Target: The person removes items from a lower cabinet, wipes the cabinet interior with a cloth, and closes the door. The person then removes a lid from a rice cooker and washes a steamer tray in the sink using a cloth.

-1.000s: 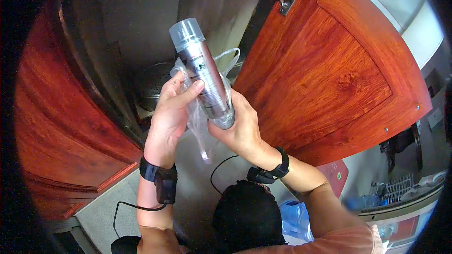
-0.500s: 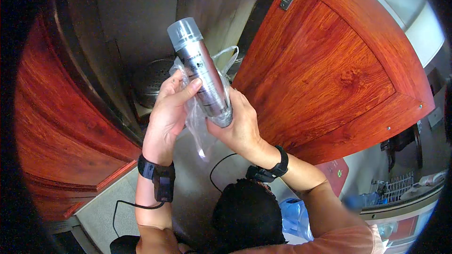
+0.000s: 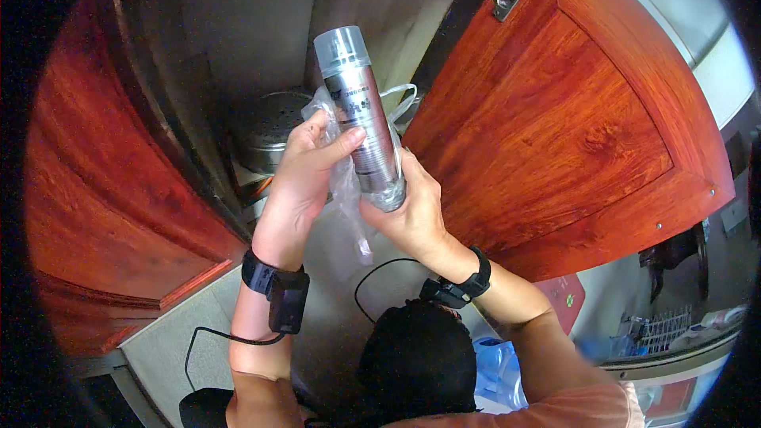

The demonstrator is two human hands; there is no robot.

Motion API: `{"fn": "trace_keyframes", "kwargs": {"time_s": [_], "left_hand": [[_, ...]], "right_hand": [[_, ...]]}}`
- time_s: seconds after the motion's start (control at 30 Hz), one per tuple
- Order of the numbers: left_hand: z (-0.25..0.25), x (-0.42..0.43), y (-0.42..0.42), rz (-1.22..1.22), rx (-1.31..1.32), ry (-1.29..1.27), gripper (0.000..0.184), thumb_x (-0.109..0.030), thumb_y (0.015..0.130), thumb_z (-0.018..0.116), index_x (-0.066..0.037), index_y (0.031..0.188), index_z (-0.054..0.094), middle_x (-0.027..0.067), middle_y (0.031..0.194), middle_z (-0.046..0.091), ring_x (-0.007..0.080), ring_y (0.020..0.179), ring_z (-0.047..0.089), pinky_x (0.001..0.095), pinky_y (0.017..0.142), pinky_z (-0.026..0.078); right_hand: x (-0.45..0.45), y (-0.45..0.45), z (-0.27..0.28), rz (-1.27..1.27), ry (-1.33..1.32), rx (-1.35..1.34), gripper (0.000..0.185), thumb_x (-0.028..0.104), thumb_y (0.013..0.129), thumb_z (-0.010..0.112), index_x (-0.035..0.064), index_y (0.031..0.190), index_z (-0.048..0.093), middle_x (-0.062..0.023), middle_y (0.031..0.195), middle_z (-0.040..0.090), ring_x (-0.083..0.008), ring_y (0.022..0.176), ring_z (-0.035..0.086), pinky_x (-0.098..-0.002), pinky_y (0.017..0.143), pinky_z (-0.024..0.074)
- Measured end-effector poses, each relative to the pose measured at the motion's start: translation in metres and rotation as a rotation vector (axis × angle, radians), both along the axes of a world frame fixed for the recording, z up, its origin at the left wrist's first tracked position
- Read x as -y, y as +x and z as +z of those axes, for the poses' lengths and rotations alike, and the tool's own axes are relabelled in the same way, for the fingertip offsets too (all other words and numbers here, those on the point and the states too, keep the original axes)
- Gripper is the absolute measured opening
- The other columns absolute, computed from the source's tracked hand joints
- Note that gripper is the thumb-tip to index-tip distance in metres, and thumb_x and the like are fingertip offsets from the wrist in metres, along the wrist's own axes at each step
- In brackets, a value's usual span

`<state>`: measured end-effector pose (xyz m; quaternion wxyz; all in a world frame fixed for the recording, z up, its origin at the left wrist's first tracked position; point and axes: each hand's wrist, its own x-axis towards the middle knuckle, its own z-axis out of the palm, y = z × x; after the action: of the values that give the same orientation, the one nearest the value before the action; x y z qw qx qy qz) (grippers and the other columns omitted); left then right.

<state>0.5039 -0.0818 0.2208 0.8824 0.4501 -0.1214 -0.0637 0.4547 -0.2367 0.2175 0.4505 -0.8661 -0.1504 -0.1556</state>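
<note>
A spray can with a clear cap and silver-brown body is held at a tilt in front of the cabinet opening, cap end up. Round its lower part hangs a thin clear plastic bag, its white handle loop showing at the right. My left hand grips the can's side through the bag, thumb across the label. The can's bottom end rests in my right hand, whose fingers curl behind it and are partly hidden.
An open reddish wooden door stands right, another wooden panel left. Inside the dark cabinet sits a round perforated metal pot. A blue plastic bag lies below right; a wire rack is farther right.
Both hands and the can have shifted slightly right in view, and the can stands a little more upright. More of the metal pot now shows. The grip looks the same.
</note>
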Motion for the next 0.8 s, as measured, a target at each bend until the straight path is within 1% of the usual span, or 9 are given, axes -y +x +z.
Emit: {"fn": "trace_keyframes", "kwargs": {"time_s": [0.1, 0.3, 0.4, 0.63, 0.73, 0.8], "left_hand": [[-0.002, -0.005, -0.003, 0.019, 0.004, 0.006, 0.032, -0.009, 0.082, 0.068, 0.000, 0.111, 0.057, 0.0051, 0.103, 0.062, 0.0117, 0.094, 0.057, 0.0292, 0.089, 0.042], [-0.004, -0.010, -0.005, 0.040, 0.017, 0.038, 0.032, -0.009, 0.081, 0.069, 0.000, 0.109, 0.058, 0.0052, 0.101, 0.063, 0.0110, 0.093, 0.057, 0.0285, 0.087, 0.042], [-0.005, -0.011, -0.006, 0.041, 0.017, 0.037, 0.032, -0.009, 0.080, 0.069, 0.000, 0.109, 0.058, 0.0051, 0.100, 0.063, 0.0104, 0.092, 0.057, 0.0281, 0.086, 0.043], [-0.010, -0.015, -0.005, 0.048, 0.032, 0.058, 0.033, -0.010, 0.079, 0.070, 0.000, 0.109, 0.059, 0.0048, 0.097, 0.064, 0.0101, 0.090, 0.058, 0.0279, 0.086, 0.043], [-0.015, -0.020, -0.006, 0.015, 0.039, 0.053, 0.035, -0.011, 0.082, 0.069, 0.000, 0.113, 0.057, 0.0054, 0.104, 0.064, 0.0124, 0.094, 0.059, 0.0295, 0.089, 0.044], [-0.012, -0.023, -0.009, 0.011, 0.023, 0.045, 0.035, -0.011, 0.081, 0.070, 0.000, 0.112, 0.058, 0.0054, 0.103, 0.064, 0.0123, 0.093, 0.059, 0.0293, 0.088, 0.044]], "right_hand": [[-0.005, 0.000, -0.006, -0.005, -0.028, 0.069, 0.053, 0.006, 0.063, 0.073, 0.0005, 0.112, 0.053, -0.0138, 0.094, 0.062, -0.0245, 0.086, 0.063, -0.0336, 0.078, 0.0489], [-0.013, -0.003, -0.007, 0.014, 0.019, 0.036, 0.051, 0.006, 0.063, 0.073, 0.0009, 0.110, 0.054, -0.0133, 0.093, 0.062, -0.0244, 0.085, 0.063, -0.0337, 0.077, 0.0491], [-0.013, -0.004, -0.010, 0.019, 0.028, 0.010, 0.052, 0.012, 0.063, 0.075, 0.0014, 0.109, 0.052, -0.0191, 0.093, 0.061, -0.0360, 0.086, 0.062, -0.0392, 0.077, 0.0492], [-0.018, -0.003, -0.015, 0.015, 0.037, 0.015, 0.050, 0.013, 0.064, 0.075, 0.0015, 0.107, 0.052, -0.0181, 0.092, 0.061, -0.0338, 0.085, 0.063, -0.0386, 0.076, 0.0494], [-0.021, -0.004, -0.018, 0.024, 0.040, 0.021, 0.050, 0.013, 0.064, 0.075, 0.0016, 0.108, 0.053, -0.0175, 0.091, 0.061, -0.0324, 0.085, 0.063, -0.0379, 0.076, 0.0495], [-0.024, -0.005, -0.020, 0.027, 0.053, 0.015, 0.049, 0.014, 0.064, 0.075, 0.0016, 0.107, 0.053, -0.0170, 0.091, 0.062, -0.0314, 0.084, 0.063, -0.0376, 0.076, 0.0496]]}}
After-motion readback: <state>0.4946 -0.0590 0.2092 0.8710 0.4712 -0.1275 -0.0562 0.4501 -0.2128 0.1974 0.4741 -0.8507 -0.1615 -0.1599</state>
